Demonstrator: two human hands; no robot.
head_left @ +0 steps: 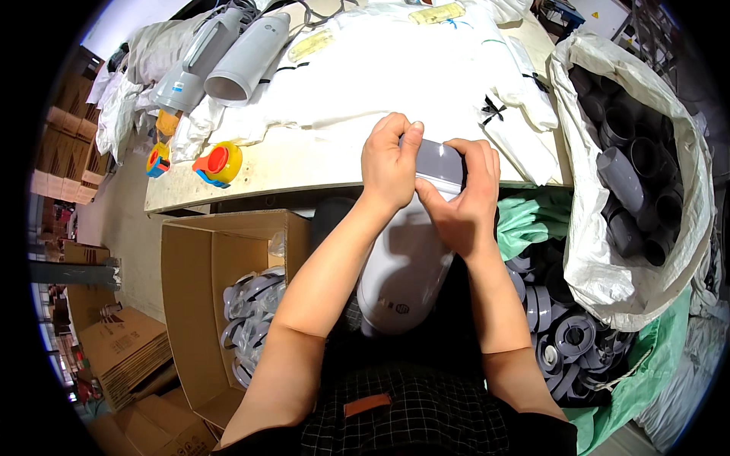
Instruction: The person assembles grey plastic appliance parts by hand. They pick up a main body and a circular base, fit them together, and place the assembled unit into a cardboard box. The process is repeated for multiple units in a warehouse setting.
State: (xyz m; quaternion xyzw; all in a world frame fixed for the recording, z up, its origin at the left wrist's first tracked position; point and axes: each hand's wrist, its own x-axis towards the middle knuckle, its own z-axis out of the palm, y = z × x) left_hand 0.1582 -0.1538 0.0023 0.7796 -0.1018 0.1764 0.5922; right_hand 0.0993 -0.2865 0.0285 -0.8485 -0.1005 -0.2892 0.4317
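A pale grey vacuum flask (403,266) lies tilted along my lap, its base toward me and its top end toward the table edge. A darker grey cup-shaped cap (439,161) sits at that top end, with a light rim below it. My left hand (389,161) is closed against the cap's left side, its thumb pointing up. My right hand (470,194) wraps the right side, thumb across the rim and fingers over the cap's edge. The palms hide part of the joint between cap and body.
On the white-covered table (304,171) lie two grey flasks (251,61) and a yellow-and-red plastic piece (220,161). An open cardboard box (186,304) with bagged grey parts stands left. To the right are a white sack (601,292) of grey cups and a green sack (654,357) of ring-shaped parts.
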